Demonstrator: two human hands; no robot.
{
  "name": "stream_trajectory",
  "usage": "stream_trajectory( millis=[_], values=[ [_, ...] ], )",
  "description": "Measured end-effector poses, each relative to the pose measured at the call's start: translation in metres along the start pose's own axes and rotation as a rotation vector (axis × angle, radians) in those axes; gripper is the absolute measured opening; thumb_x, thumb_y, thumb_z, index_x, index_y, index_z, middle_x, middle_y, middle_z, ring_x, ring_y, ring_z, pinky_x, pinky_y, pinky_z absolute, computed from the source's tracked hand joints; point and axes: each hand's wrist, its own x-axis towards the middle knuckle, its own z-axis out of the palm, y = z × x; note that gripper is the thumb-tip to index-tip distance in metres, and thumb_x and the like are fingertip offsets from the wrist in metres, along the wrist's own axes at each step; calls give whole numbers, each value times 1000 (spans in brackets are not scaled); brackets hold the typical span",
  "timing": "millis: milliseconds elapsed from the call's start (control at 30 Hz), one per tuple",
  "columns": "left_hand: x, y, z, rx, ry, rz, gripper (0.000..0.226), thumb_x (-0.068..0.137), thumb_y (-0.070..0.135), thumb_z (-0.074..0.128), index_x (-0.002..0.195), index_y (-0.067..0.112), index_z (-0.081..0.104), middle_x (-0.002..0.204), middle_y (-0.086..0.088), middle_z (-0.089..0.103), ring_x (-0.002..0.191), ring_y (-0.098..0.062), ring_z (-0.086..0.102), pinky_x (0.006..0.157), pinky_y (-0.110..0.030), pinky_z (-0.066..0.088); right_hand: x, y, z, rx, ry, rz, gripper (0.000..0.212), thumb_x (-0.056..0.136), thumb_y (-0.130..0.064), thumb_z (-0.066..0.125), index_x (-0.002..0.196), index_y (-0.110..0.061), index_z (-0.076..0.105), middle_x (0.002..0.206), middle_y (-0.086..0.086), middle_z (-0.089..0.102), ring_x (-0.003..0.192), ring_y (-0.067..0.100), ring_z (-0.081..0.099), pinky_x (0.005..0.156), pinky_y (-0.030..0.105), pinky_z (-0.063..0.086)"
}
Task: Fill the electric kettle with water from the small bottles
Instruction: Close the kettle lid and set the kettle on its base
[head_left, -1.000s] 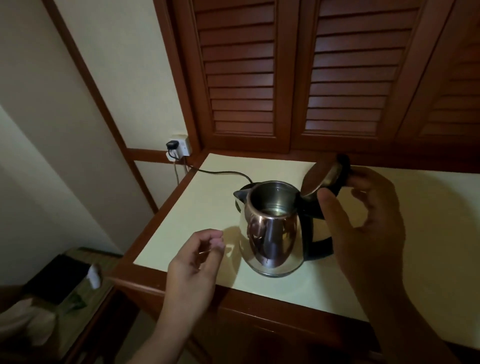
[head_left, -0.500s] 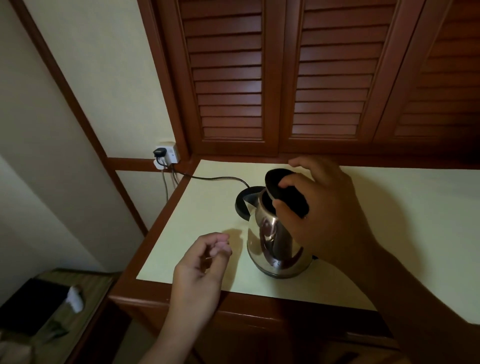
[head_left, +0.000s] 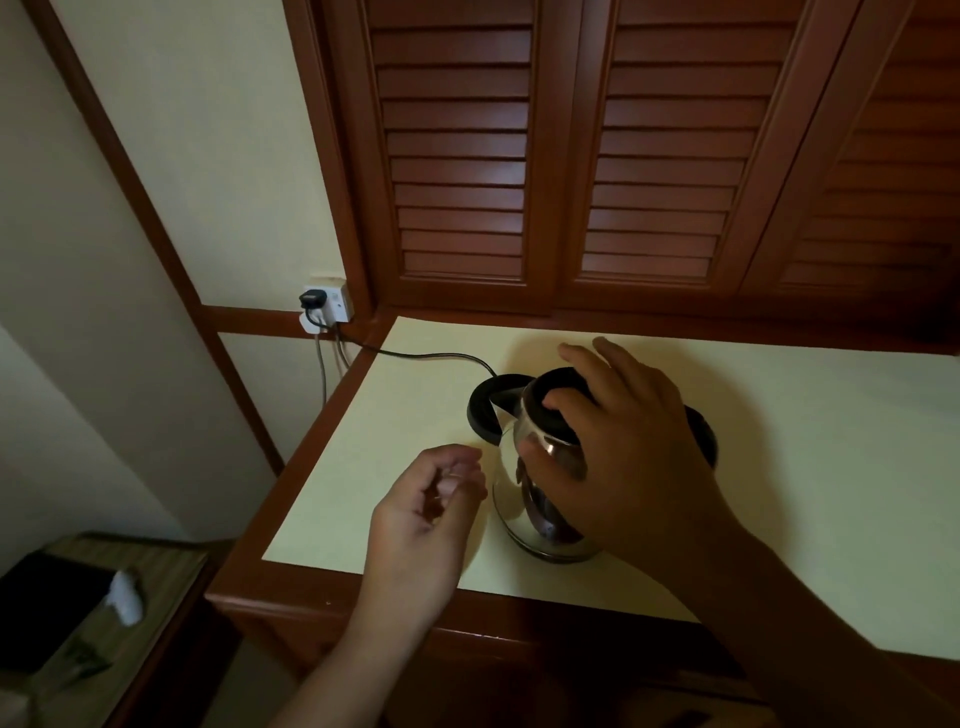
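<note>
Here, kettle (head_left: 545, 499): one, steel, upright on the pale counter (head_left: 831, 467), near its front edge and left of middle.
Lid (head_left: 558, 415): one, black, down on the kettle's mouth, largely covered by a hand.
Handle (head_left: 702, 434): one, black, showing just past the right hand on the kettle's right side.
Black part (head_left: 483, 415): one, against the kettle's far-left side; whether it is spout or base cannot be told.
Right hand (head_left: 628, 447): palm down over the kettle's top, fingers splayed apart, one fingertip on the lid, thumb against the steel wall.
Left hand (head_left: 431, 501): just left of the kettle and not touching it, palm turned up, fingers loosely curled, holding nothing.
Cord (head_left: 431, 356): one, dark, running across the counter from the wall to the black part.
Plug (head_left: 311, 299): one, black, seated in the single white wall socket (head_left: 335, 304) at the counter's back-left corner.
Louvred panels (head_left: 457, 156): three, dark wood, behind the counter.
Low table (head_left: 171, 566): one, lower left, bearing one dark tissue box (head_left: 41, 613) with a white tissue sticking out.
</note>
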Motion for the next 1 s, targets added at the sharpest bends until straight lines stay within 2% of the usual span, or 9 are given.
stream_trajectory(
  millis=[133, 233, 333, 400, 500, 633, 700, 833, 1000],
  values=[
    [1, 0, 6, 11, -20, -8, 22, 103, 17, 64, 112, 35, 72, 97, 12, 75, 98, -17, 72, 94, -42, 60, -3, 5, -3, 97, -19, 13, 53, 91, -64, 43, 118, -25, 66, 154, 5, 45, 144, 32, 35, 115, 59, 29],
    [2, -3, 7, 34, -36, -23, 24, 101, 19, 66, 115, 39, 68, 103, 20, 73, 105, -7, 70, 93, -25, 57, -12, 15, -8, 254, 20, 78, 53, 95, -61, 44, 135, -28, 54, 156, -2, 39, 146, 21, 31, 121, 57, 20],
    [3, -2, 11, 17, -110, -68, 37, 95, 22, 73, 123, 42, 59, 105, 29, 69, 106, 10, 64, 80, -1, 47, -30, 34, -9, 502, 144, 242, 46, 98, -37, 45, 144, -28, 46, 151, -11, 42, 144, 5, 33, 123, 52, 20],
    [4, -3, 15, 13, -191, -97, 52, 89, 32, 76, 134, 42, 50, 116, 29, 66, 106, 22, 59, 77, 4, 44, -42, 48, -8, 679, 174, 412, 52, 98, -17, 48, 148, -30, 42, 149, -17, 42, 138, -9, 33, 121, 37, 28],
    [8, -9, 25, 42, -309, -99, 80, 77, 46, 79, 145, 49, 36, 139, 26, 55, 117, 21, 56, 85, -1, 48, -49, 61, -3, 776, 76, 616, 65, 98, -2, 54, 150, -36, 35, 151, -17, 43, 133, -2, 41, 100, 18, 38],
    [16, -21, 46, 48, -364, -81, 102, 74, 33, 91, 149, 58, 26, 147, 33, 43, 133, 14, 47, 92, -4, 48, -47, 70, 9, 828, -6, 661, 51, 98, -7, 57, 137, -39, 46, 118, -26, 57, 93, -18, 56, 64, 1, 41],
    [19, -28, 52, 35, -369, -99, 116, 71, 29, 96, 157, 52, 21, 152, 28, 43, 140, 3, 47, 102, -13, 51, -45, 72, 17, 855, 29, 665, 35, 96, -10, 60, 123, -32, 56, 103, -19, 63, 85, -16, 58, 59, 1, 42],
    [21, -32, 55, 74, -379, -111, 136, 56, 47, 103, 157, 59, 12, 159, 17, 43, 145, -16, 49, 116, -46, 49, -38, 76, 26, 927, 83, 719, 11, 89, -14, 68, 90, -23, 62, 74, -9, 66, 67, 1, 62, 52, 9, 44],
    [20, -25, 61, 88, -337, -58, 121, 63, 21, 101, 153, 52, 25, 137, 30, 57, 131, -2, 58, 102, -29, 58, -31, 83, 29, 1044, -12, 733, 4, 71, -16, 66, 69, -17, 63, 59, 2, 60, 64, 34, 62, 58, 42, 58]
  ],
)
